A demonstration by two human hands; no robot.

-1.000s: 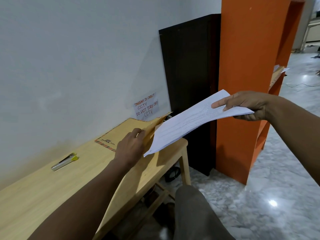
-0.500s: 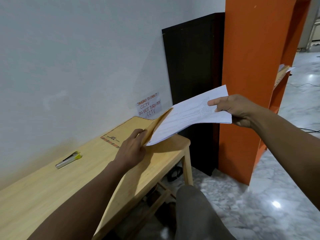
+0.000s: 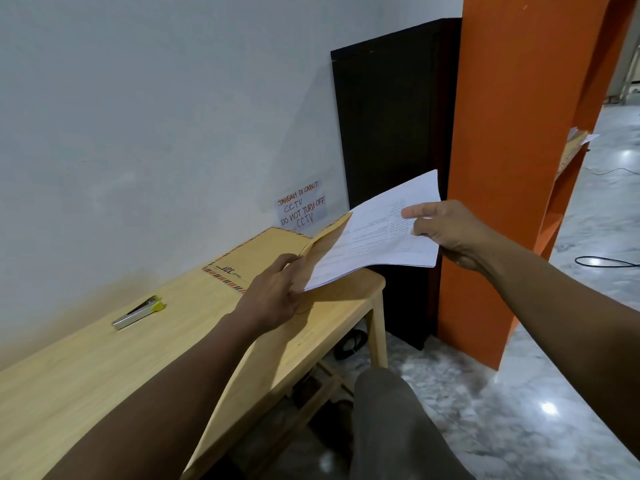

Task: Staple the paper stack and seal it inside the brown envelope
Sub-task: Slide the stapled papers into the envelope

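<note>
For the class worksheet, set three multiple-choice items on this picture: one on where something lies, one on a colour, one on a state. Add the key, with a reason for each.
1. Where does the stapler lie?
A) on the wooden table
B) on the floor
C) in a hand

2. What colour is the tall panel beside the black board?
A) green
B) orange
C) white

3. How is the paper stack now?
A) flat on the table
B) sealed away out of sight
C) held in the air, one end at the open mouth of the brown envelope

Key:
1 A, it rests on the tabletop near the wall.
2 B, the panel is plainly orange.
3 C, the right hand pinches the stack while the left hand holds the envelope open.
</note>
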